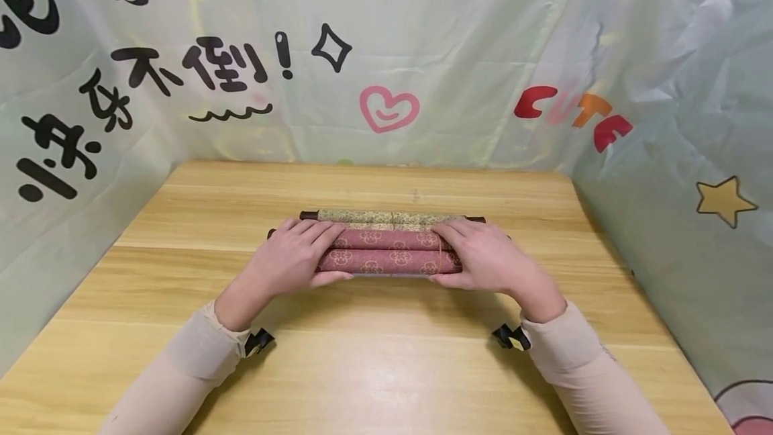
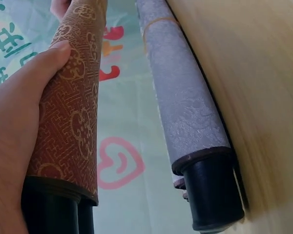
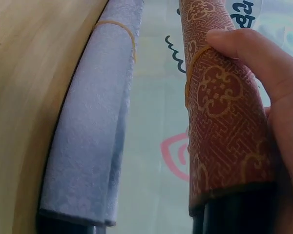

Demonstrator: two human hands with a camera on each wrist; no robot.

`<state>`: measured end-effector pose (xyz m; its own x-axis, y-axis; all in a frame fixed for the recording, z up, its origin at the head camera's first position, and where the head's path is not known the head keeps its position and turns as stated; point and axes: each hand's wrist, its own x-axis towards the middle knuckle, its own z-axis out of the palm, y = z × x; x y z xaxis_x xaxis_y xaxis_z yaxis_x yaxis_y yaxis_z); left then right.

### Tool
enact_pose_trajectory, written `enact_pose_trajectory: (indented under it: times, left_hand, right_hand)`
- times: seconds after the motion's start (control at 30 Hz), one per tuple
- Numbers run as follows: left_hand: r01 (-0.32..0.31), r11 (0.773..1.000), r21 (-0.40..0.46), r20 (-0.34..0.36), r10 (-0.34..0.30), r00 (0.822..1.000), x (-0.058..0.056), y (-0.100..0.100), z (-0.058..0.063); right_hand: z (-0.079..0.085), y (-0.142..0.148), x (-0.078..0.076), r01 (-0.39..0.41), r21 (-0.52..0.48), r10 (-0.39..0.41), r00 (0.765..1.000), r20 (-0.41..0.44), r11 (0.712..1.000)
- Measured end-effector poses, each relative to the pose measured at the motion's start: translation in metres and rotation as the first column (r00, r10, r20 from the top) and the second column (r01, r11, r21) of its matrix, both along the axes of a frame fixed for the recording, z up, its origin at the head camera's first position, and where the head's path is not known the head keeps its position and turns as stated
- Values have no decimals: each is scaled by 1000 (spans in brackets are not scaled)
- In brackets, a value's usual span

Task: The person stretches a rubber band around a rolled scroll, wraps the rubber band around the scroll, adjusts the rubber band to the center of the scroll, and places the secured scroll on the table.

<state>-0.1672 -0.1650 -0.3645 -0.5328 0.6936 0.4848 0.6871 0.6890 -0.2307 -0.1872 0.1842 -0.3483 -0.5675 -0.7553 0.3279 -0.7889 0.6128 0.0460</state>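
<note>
My left hand (image 1: 298, 257) and right hand (image 1: 483, 257) grip a red scroll (image 1: 392, 262) with gold flower patterns, one near each end. The thumbs lie along its near side and the fingers reach over the top. From above it shows as two rolls side by side, with a rubber band (image 3: 189, 73) round it near the right hand. In both wrist views the red scroll is raised, with a gap between it and a pale grey scroll (image 2: 185, 97) lying low by the tabletop. Just behind, a yellowish patterned scroll (image 1: 417, 217) with dark end knobs shows past the fingers.
The wooden table (image 1: 386, 354) extends around the scrolls on all sides. A pale printed cloth (image 1: 459, 39) hangs behind it and along both sides. Small black devices (image 1: 260, 341) sit at the sleeve cuffs.
</note>
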Motion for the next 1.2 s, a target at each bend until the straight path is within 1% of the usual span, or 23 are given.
enact_pose_trajectory:
  times: [0.1,0.17,0.27,0.43,0.53,0.6,0.73,0.87,0.97,1.1,1.2]
  left_hand:
    - [12,1000,-15,7,-12,1000,0,3,3]
    - [19,1000,-18,0,-19,1000,0,5,4]
    - [9,1000,-7,0,-9,1000,2,5,4]
    - [-8,1000,8,21,8,1000,3,4,2]
    - [-15,1000,-5,14,15,1000,2,4,2]
    - [-22,1000,-11,16,22,1000,1,5,3]
    - [-38,999,-9,33,38,999,-1,9,6]
    - [-35,999,-2,35,35,999,-2,13,10]
    - [-18,1000,-12,26,18,999,-3,15,11]
    - [5,1000,-26,2,-5,1000,-4,18,11]
    - [5,999,-33,-7,-6,1000,-4,19,9]
  right_hand:
    - [-1,-3,2,-6,4,6,1000,17,1000]
    - [0,-4,3,-7,1,7,1000,31,1000]
    - [4,-3,5,10,-21,-8,998,58,1000]
    - [10,3,6,59,-10,-58,993,101,998]
    - [10,7,6,81,9,-82,991,107,997]
    - [9,9,5,77,11,-78,992,95,997]
    - [7,10,4,53,-1,-53,998,29,999]
    - [6,9,2,36,-9,-36,999,-27,999]
    - [5,6,2,1,-9,-1,999,-45,1000]
    - [2,-3,3,-58,17,59,996,-72,998]
    - [1,-6,3,-62,24,64,995,-74,998]
